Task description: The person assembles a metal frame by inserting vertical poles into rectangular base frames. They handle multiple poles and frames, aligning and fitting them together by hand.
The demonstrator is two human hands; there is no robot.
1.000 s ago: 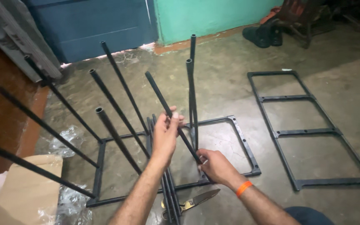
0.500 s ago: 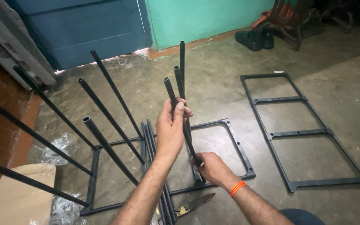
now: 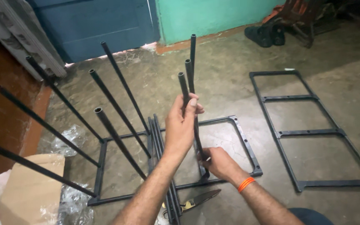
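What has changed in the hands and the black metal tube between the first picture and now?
The black metal tube swung from a leftward lean to nearly upright. The left hand kept its grip, and the right hand stayed at the tube's foot on the black metal floor frame. The other tubes and the second frame are unmoved.

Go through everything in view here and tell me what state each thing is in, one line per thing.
left hand: gripping an upright black tube near its top
right hand: closed around the tube's lower end at the floor frame
floor frame: flat, several tubes standing in it
second frame: flat on the floor, bare
scissors: on the floor, blades shut
cardboard box: open
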